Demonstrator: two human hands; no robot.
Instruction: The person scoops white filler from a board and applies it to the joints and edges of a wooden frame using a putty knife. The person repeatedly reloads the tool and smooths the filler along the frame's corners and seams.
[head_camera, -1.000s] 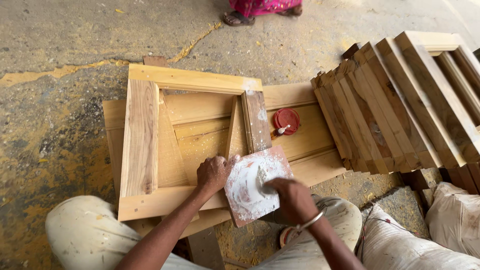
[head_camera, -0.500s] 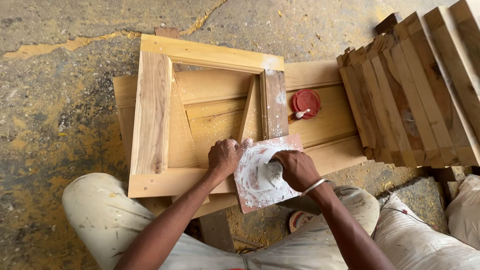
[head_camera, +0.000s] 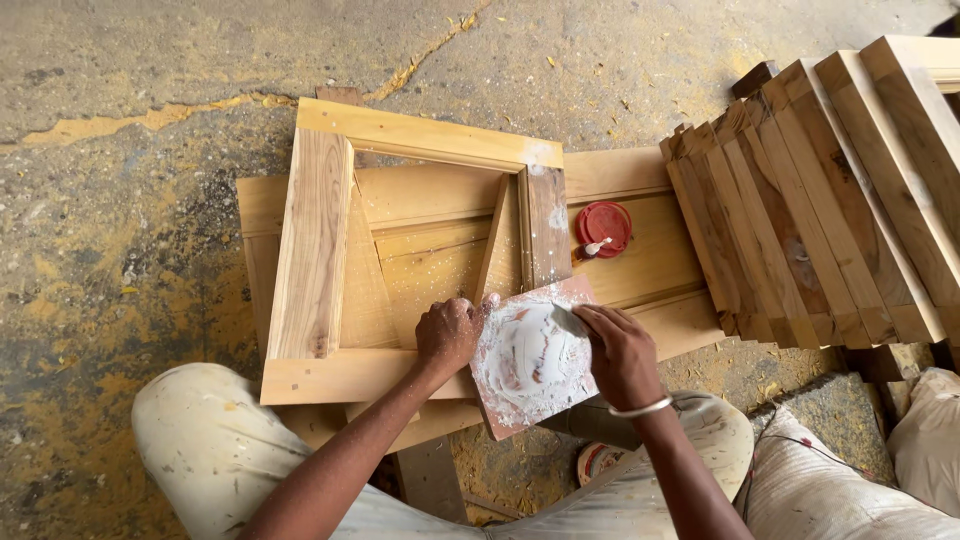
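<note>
Right hand (head_camera: 622, 352): closed on a small blade, had slid onto the putty board's right edge.
Left hand (head_camera: 447, 335): curled, kept gripping the putty board (head_camera: 530, 365) at its left edge, atop the wooden frame (head_camera: 315, 245).
Red lid (head_camera: 603, 224): beyond the board.
Frame stack (head_camera: 820, 190): farther right.

Light: bright, even daylight, diffuse | Shadows: soft, short, under the wooden frame (head_camera: 420, 250) and along the stacked frames (head_camera: 820, 190) | Glare: none; white paste on the board (head_camera: 530, 360) reads bright yet keeps detail | Focus: sharp throughout | Blur: negligible | Distortion: slight wide-angle stretch at edges.
</note>
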